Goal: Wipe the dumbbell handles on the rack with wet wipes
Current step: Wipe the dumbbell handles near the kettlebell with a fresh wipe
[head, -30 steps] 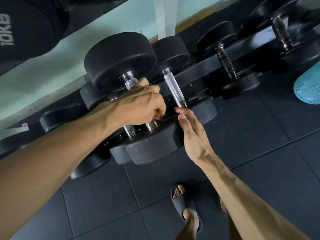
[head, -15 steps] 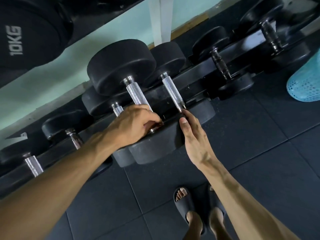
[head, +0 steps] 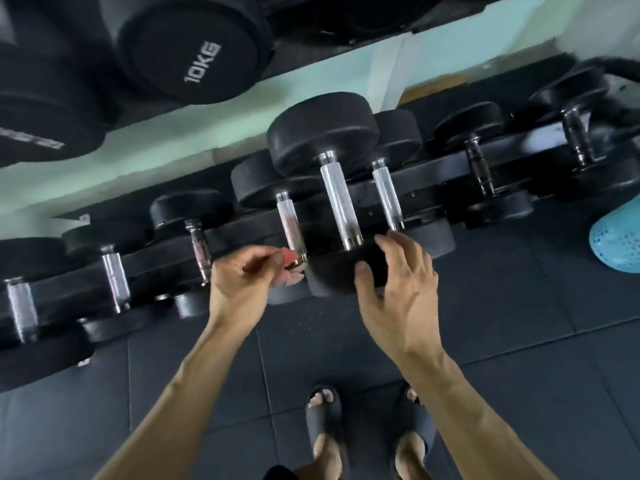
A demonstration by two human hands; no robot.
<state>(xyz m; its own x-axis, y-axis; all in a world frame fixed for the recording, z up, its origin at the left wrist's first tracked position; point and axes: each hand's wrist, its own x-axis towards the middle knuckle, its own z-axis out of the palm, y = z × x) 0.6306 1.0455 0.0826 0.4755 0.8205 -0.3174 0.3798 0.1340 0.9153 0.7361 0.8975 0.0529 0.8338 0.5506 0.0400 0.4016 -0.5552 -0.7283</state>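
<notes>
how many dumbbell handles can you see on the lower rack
8: far-left handle, next, dark one, one by the left hand, tallest, one above the right hand, two dark ones right. More may be hidden.

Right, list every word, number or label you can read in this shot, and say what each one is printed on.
"10KG": white print, seen tilted, on the round end face of the large black dumbbell head on the upper shelf.
Pale lettering on the black dumbbell head at the far left edge: too blurred and cut off to read.
Nothing else readable shows.
</notes>
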